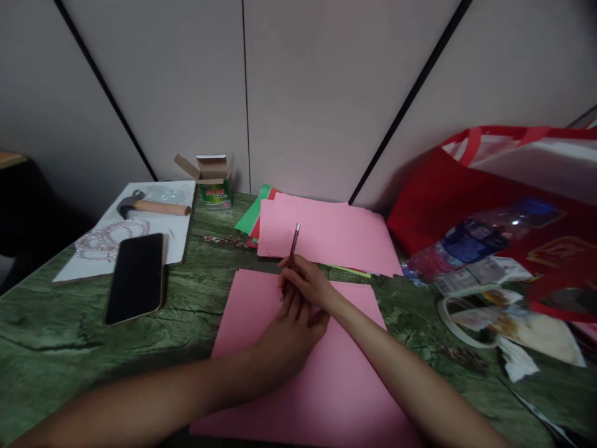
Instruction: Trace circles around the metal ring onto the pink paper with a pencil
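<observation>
A dark pencil (295,239) stands tilted in my right hand (310,283), gripped between thumb and fingers. Its lower tip points down at a sheet of pink paper (342,379) in front of me. My left hand (288,339) rests on the same paper, fingers stretched forward and close to the pencil's tip. The two hands overlap, so part of the right hand's lower side is hidden. Slightly offset edges at the paper's top corners suggest more than one sheet.
Behind lies a stack of pink paper (326,230) over green and red sheets. At left are a phone (136,279), a hammer (158,207), beads (105,241) and an open small box (215,191). A water bottle (471,242), tape roll (448,323) and red bag (429,199) occupy the right.
</observation>
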Demonstrator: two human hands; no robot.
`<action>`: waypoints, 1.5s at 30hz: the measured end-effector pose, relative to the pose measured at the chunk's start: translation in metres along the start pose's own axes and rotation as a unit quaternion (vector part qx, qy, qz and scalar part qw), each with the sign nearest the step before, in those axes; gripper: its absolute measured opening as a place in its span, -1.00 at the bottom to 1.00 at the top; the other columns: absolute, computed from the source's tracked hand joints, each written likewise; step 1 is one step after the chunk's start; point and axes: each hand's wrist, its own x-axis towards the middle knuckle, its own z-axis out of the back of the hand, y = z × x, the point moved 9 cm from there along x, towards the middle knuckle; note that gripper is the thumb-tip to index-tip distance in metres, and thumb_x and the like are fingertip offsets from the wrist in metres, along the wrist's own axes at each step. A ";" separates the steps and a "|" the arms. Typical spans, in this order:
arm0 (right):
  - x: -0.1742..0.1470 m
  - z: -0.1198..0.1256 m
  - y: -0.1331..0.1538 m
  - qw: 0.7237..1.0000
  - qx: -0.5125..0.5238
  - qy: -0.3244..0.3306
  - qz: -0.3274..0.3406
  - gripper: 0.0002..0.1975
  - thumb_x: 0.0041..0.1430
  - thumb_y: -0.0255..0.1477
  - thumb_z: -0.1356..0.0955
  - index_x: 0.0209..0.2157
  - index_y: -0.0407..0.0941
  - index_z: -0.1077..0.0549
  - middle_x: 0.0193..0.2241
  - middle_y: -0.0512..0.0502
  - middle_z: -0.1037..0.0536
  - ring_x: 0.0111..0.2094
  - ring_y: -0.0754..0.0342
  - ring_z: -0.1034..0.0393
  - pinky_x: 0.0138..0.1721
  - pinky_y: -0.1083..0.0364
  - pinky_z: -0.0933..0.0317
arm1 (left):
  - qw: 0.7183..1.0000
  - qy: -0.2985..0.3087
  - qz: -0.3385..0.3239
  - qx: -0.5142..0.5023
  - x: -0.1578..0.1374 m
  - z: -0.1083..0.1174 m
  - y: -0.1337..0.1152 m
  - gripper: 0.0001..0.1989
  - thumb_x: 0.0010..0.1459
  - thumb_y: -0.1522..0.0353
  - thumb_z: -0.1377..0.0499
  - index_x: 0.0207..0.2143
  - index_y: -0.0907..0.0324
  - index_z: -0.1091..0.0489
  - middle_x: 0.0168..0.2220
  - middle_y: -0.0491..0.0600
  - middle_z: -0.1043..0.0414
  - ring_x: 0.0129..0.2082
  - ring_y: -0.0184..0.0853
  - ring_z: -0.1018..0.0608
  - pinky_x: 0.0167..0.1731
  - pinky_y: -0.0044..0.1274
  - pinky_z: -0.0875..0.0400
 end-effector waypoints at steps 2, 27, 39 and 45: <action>0.000 0.000 0.000 1.000 -0.006 0.002 0.001 -0.84 0.23 -0.30 -0.23 -0.23 -0.10 -0.27 -0.53 0.08 -0.45 -0.56 0.19 -0.38 -0.50 0.19 -0.27 | 1.000 -0.006 0.001 0.003 0.000 0.001 0.000 -0.36 0.07 0.49 -0.08 0.21 0.31 0.02 0.16 0.35 -0.10 0.22 0.13 -0.08 0.11 -0.04 0.00; 0.002 -0.006 0.012 0.968 -0.249 -0.018 -0.007 -0.89 0.26 -0.43 -0.22 -0.17 -0.06 -0.31 -0.56 0.07 -0.48 -0.52 0.11 -0.40 -0.39 0.15 -0.21 | 1.000 0.005 -0.010 0.024 0.002 0.007 -0.004 -0.61 0.12 0.49 -0.03 0.04 0.32 -0.24 -0.02 0.28 -0.33 0.09 0.10 -0.30 0.07 0.07 0.07; 0.003 0.028 0.007 0.953 -0.270 -0.139 -0.019 -0.88 0.25 -0.39 -0.21 -0.21 -0.09 -0.31 -0.50 -0.01 -0.52 -0.47 0.07 -0.43 -0.39 0.13 -0.22 | 0.999 -0.010 -0.010 0.045 0.001 0.001 -0.003 -0.43 0.11 0.43 -0.09 0.18 0.35 -0.07 0.11 0.42 -0.16 0.17 0.19 -0.16 0.08 0.04 0.10; -0.001 0.051 -0.003 0.950 -0.255 -0.175 -0.043 -0.86 0.23 -0.33 -0.21 -0.25 -0.10 -0.29 -0.52 -0.02 -0.52 -0.55 0.08 -0.42 -0.48 0.13 -0.25 | 0.999 0.023 -0.016 0.040 0.002 -0.001 -0.001 -0.43 0.11 0.43 -0.09 0.18 0.34 -0.06 0.13 0.46 -0.11 0.16 0.22 -0.16 0.04 0.02 0.01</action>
